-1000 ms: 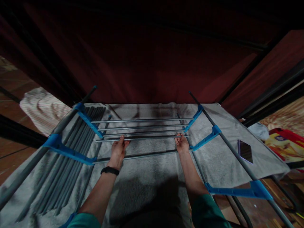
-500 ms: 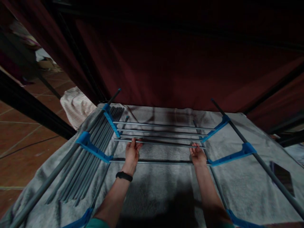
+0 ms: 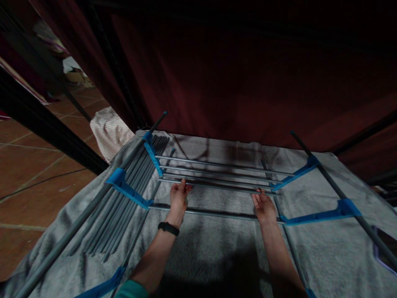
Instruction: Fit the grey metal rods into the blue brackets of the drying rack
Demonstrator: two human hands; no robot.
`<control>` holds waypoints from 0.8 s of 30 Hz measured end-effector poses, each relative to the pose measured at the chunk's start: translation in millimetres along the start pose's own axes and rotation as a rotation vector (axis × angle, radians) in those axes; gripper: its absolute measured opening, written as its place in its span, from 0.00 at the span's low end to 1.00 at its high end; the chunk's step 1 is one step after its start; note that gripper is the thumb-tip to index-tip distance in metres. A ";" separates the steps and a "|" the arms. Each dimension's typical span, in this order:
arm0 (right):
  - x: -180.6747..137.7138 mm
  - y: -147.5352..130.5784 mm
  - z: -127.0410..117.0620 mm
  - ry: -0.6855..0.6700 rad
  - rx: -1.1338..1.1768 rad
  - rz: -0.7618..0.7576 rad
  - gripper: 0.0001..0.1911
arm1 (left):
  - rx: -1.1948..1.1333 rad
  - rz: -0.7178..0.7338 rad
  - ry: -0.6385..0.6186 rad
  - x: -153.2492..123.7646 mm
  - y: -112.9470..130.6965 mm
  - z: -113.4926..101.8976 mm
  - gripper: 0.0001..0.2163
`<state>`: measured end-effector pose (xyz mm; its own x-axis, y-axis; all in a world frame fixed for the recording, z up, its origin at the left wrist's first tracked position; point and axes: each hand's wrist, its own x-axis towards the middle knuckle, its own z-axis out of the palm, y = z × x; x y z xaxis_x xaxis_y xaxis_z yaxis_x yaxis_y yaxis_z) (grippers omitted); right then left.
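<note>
Across the middle of the gray cloth [image 3: 335,248], the person's left hand [image 3: 178,196] and right hand [image 3: 263,205] grasp a gray rod [image 3: 217,187] from the near side. The left hand pinches it with the thumb over the top; the right hand has its fingertips curled at the rod near the right end. The rod lies just nearer than 3 far rods [image 3: 223,165], which run between the far left bracket [image 3: 152,154] and the far right bracket [image 3: 293,177]. Both wrists reach across the near rod [image 3: 203,212], and a dark wristband [image 3: 168,228] sits just nearer than it. To the left, loose tubes [image 3: 124,207] lie side by side.

The ends of the held rod look unseated, though their exact contact with the brackets is too small to tell. The main risk seems to be a skewed rod: if 1 hand leads the other, 1 end could miss its bracket or knock a far rod loose. A light fingertip hold on the right could let that end drop. Uneven pushing might also twist the brackets on the side poles [image 3: 329,181], and a low wrist could jostle the near rod.
</note>
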<state>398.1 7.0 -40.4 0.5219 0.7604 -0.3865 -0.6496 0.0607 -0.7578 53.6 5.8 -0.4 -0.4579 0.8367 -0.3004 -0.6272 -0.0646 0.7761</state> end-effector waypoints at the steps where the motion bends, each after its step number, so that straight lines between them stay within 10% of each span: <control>1: -0.3 0.4 -0.2 0.006 0.008 -0.015 0.09 | -0.014 0.003 0.002 -0.6 0.6 -0.2 0.18; 24: -1.1 -0.6 0.1 0.031 -0.079 0.031 0.08 | -0.237 0.005 0.060 12.8 17.7 -12.2 0.06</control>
<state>397.8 6.2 -39.5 0.5201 0.7406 -0.4254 -0.6205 -0.0146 -0.7841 29.0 8.7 2.7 -0.4935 0.8025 -0.3352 -0.7520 -0.2000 0.6281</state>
